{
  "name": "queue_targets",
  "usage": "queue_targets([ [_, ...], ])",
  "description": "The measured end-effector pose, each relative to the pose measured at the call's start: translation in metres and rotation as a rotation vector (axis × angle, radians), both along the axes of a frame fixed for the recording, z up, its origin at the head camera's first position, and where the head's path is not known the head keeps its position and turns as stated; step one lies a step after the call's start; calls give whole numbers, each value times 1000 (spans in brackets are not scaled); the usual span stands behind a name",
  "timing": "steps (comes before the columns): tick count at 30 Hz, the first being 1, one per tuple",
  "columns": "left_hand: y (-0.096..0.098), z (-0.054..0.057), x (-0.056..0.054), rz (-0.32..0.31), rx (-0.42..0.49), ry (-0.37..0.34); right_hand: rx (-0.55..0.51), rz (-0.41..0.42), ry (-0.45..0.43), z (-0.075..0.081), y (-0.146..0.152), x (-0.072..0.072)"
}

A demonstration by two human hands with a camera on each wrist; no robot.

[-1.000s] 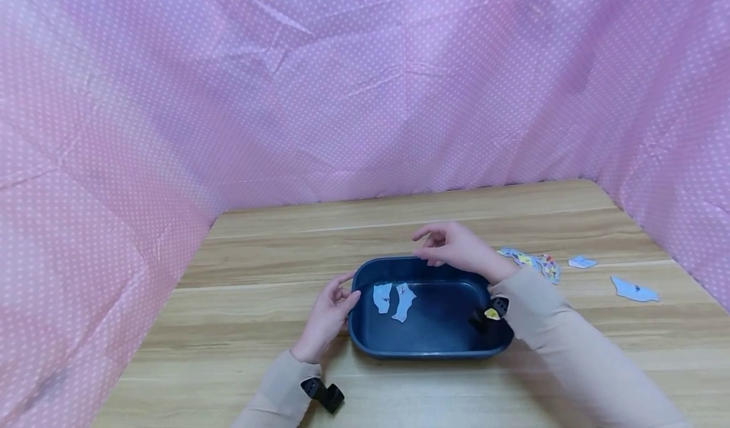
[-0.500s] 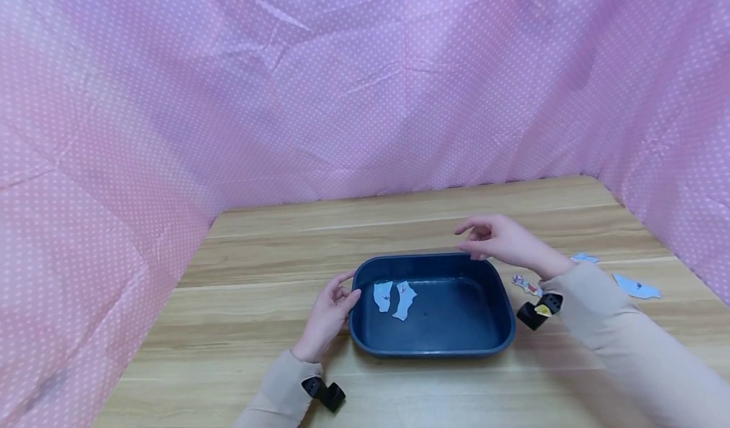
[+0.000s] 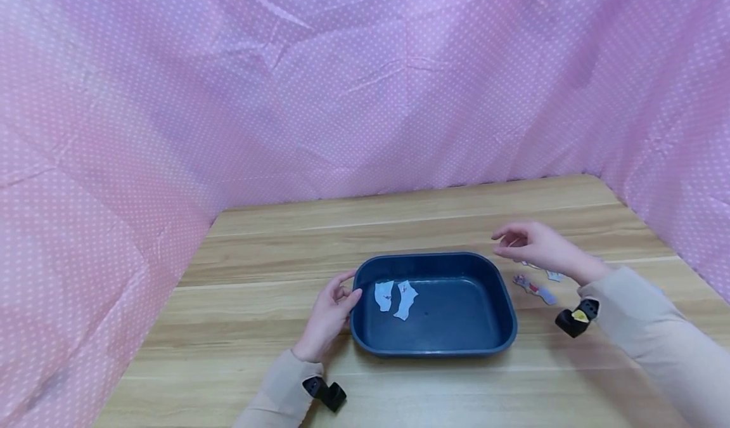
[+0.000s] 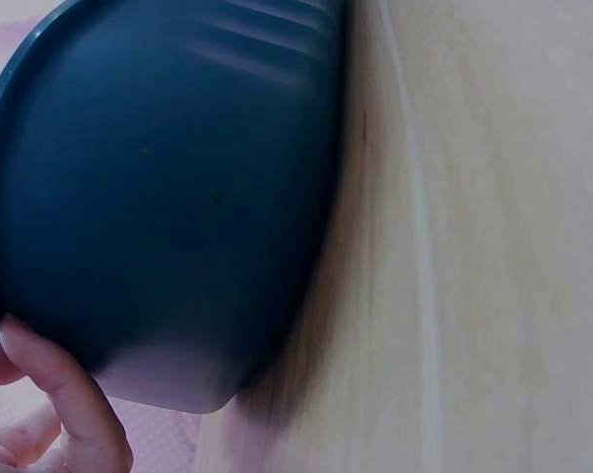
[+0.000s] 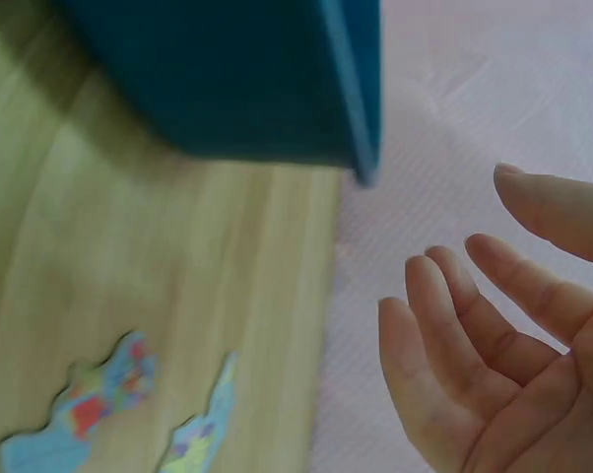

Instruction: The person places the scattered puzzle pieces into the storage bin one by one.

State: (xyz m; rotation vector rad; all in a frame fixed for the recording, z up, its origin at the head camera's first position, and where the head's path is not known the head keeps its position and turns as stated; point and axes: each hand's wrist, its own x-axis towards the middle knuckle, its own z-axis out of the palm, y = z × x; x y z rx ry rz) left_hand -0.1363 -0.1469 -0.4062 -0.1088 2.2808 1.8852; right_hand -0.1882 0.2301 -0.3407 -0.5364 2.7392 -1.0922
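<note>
A dark blue plastic basin (image 3: 433,354) sits on the table, with two light blue pieces inside near its left end: one piece (image 3: 384,296) beside a narrower piece (image 3: 405,300). At the basin's left end my left hand (image 3: 326,314) grips the rim, thumb and fingers on it; the left wrist view shows the basin's outer wall (image 4: 168,197) close up. My right hand (image 3: 533,245) is in the air right of the basin, fingers loosely bent and holding nothing. Below it lies a colourful jigsaw-like piece (image 3: 535,289), with another piece (image 5: 200,439) alongside in the right wrist view.
The wooden table (image 3: 274,250) reaches back to a pink dotted cloth (image 3: 365,98) hung at the rear and sides. More pieces on the right are partly hidden by the right hand and sleeve (image 3: 639,307).
My right hand has moved right, from over the basin's back rim to above the pieces on the table. The left hand, the basin and the two pieces inside stay nearly where they were.
</note>
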Motion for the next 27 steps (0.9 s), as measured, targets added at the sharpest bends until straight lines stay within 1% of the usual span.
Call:
queue_targets([
  [3, 0, 0, -1, -6, -3, 1, 30, -5, -11, -8, 7, 1],
  [7, 0, 1, 0, -8, -14, 6, 67, -10, -4, -19, 14, 1],
  [10, 0, 1, 0, -3, -19, 6, 62, -6, -20, -25, 18, 3],
  [13, 0, 1, 0, 0, -26, 6, 39, 4, -62, -30, 22, 5],
  [15, 1, 1, 0, 2, -27, 4, 43, 5, -75, -34, 24, 6],
  [19, 0, 0, 0, 2, -27, 8, 133, -7, -21, -41, 28, 7],
  [21, 0, 0, 0, 3, -23, 9, 166, -16, -8, -44, 29, 7],
  [27, -1, 0, 1, 4, -20, 10, 194, -10, -18, -53, 32, 9],
])
